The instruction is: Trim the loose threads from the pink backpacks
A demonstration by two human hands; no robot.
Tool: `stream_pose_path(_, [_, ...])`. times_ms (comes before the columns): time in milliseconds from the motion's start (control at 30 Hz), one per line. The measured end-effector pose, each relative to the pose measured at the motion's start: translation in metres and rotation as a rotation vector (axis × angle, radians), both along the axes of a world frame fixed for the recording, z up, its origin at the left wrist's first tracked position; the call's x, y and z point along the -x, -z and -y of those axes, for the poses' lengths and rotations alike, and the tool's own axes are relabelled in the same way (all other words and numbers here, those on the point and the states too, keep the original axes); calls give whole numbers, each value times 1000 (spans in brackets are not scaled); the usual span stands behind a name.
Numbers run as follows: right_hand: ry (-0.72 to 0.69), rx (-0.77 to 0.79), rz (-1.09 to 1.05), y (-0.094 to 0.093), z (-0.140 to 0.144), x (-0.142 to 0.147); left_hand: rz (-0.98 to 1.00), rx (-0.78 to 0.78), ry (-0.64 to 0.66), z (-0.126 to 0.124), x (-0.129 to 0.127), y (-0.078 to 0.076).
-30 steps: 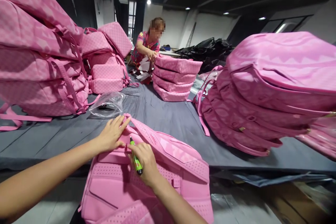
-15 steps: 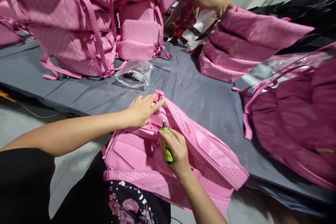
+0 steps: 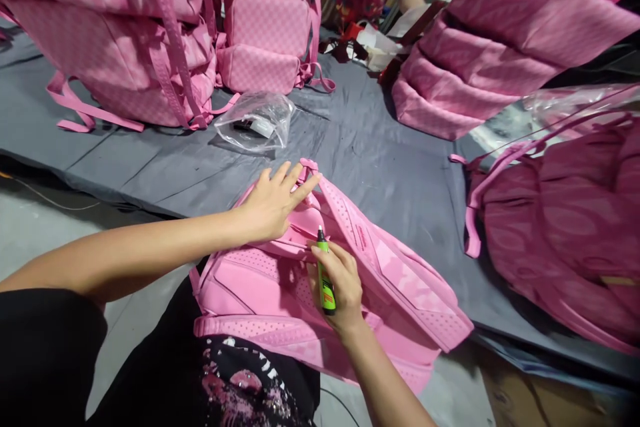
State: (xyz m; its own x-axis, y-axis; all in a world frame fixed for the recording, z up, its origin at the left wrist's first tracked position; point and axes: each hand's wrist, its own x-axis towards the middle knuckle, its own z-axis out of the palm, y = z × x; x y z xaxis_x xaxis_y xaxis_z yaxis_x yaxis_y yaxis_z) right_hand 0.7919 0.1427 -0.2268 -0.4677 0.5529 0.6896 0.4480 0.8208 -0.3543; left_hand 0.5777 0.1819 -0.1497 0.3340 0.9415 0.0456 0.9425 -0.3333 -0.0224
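Left hand lies flat, fingers spread, pinning the backpack on the tabletop edge. Right hand grips a green lighter, tip at the seam.

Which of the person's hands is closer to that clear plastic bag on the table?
Left. The left hand lies flat on the backpack just below the bag; the right hand, holding a green lighter, is farther back.

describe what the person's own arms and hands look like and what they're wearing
Both forearms are bare, with no gloves, rings, watch or bracelets visible on the left hand or right hand. A black short sleeve covers the left upper arm; the black shirt carries a pink-and-white print.
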Motion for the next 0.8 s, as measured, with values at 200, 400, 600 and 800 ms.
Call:
stream_pose_path(200, [7,-23,-57,12,-4,5,26,-116,161,-4,-1,7])
stream_pose_path(400, [2,-42,-87,19,-8,5,-45,-109,193,-13,-14,8])
stream_pose_path(600, [51,-6,-65,25,-12,0,12,-135,175,-19,-18,21])
stream_pose_path(800, [59,8,-10,30,-14,-3,6,-104,119,-22,-18,22])
